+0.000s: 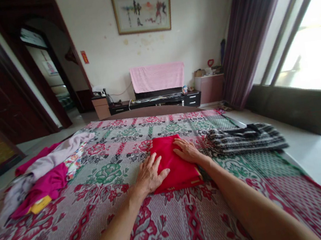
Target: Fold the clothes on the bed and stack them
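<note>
A folded red cloth garment (172,164) lies flat on the flowered bedspread (108,173), forming a neat rectangle. On its left edge rests my left hand (150,172), palm down with the fingers apart. My right hand (188,151) lies on its upper right part, fingers stretched out over the fabric. Both hands touch the cloth from above without gripping it. At the near right corner of the bundle a small strip of yellowish trim shows.
Loose clothes (47,174) in magenta, pale grey and floral print are heaped on the left. A folded black-and-white striped knit (247,138) lies on the right. Beyond the bed stands a low cabinet (192,98), with a pink towel (158,76) draped over a screen.
</note>
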A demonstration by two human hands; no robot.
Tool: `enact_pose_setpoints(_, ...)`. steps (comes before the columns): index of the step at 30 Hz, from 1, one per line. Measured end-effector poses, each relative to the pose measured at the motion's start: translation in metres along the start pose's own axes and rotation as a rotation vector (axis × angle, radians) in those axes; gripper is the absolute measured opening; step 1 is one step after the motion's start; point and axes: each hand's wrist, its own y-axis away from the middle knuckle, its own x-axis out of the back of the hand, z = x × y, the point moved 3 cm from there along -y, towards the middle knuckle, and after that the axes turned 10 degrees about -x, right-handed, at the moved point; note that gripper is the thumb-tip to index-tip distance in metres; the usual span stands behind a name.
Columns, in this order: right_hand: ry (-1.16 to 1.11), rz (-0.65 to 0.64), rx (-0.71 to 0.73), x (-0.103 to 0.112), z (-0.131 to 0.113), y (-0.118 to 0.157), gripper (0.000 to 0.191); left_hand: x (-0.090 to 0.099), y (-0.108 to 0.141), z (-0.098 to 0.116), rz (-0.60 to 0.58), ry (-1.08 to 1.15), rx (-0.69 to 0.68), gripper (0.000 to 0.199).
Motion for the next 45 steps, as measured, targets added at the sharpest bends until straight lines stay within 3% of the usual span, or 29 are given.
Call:
enact_pose_setpoints(7,-0.040,0.021,0.010,-0.003,0.003,0.000,0.043,-0.001,-0.001,0.001,0.011,-0.014,-0.004,0.062)
enact_pose_setpoints(12,-0.172,0.267,-0.126,0.001,0.011,-0.001,0.050,-0.005,0.000,-0.003,0.066,-0.020,-0.041,0.061)
enact_pose_setpoints(15,-0.219,0.319,-0.249,0.008,0.016,-0.001,0.044,-0.005,0.001,-0.005,0.105,0.012,-0.044,0.061)
enact_pose_setpoints(22,-0.102,0.121,-0.293,0.027,0.017,0.019,0.023,-0.006,0.001,-0.011,0.184,0.128,-0.023,0.065)
enact_pose_setpoints(30,-0.042,0.080,-0.304,0.042,0.008,0.058,0.049,-0.001,-0.003,-0.021,0.396,0.215,0.123,0.045)
enact_pose_setpoints(37,0.072,0.133,-0.270,0.039,-0.008,0.071,0.024,0.001,0.000,-0.018,0.365,0.178,0.118,0.038)
enact_pose_setpoints(45,0.146,-0.063,-0.385,0.057,-0.017,0.076,0.030,-0.002,-0.002,-0.019,0.366,0.080,0.050,0.034)
